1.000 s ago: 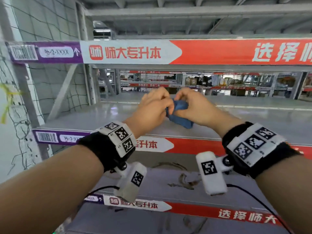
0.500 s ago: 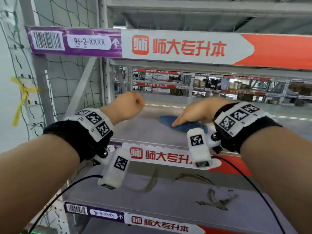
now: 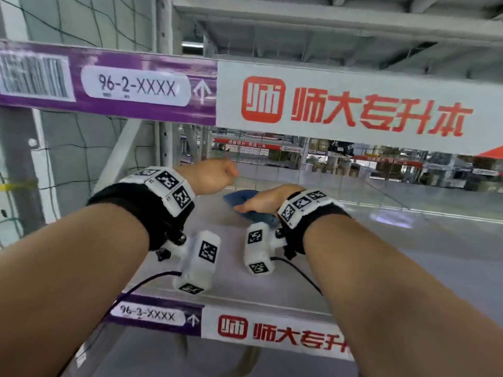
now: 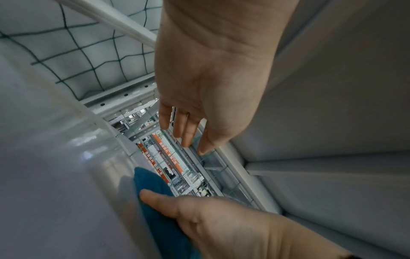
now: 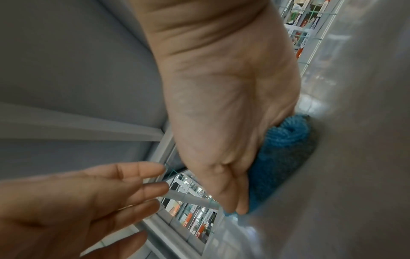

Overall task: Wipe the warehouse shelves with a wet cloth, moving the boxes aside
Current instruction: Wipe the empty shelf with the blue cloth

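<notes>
A blue cloth (image 3: 239,198) lies on the glossy grey shelf (image 3: 408,254), toward its back left. My right hand (image 3: 261,204) lies flat on top of it and presses it down; in the right wrist view the cloth (image 5: 284,154) bunches between the palm and the shelf, with the thumb along its edge. My left hand (image 3: 215,176) hovers above the shelf to the left of the cloth and holds nothing. In the left wrist view its fingers (image 4: 188,138) hang loose and apart. No boxes are in view.
The upper beam with its purple and white label (image 3: 353,104) hangs low over the hands. Green netting (image 3: 81,159) and a diagonal brace (image 3: 122,156) close the left side. Thin wire mesh (image 3: 272,164) lines the back. The shelf's front beam (image 3: 272,333) is below my forearms.
A second ago both hands held the cloth bunched in the air. The left hand let go, the right laid it on the shelf, and both hands have reached deeper in.
</notes>
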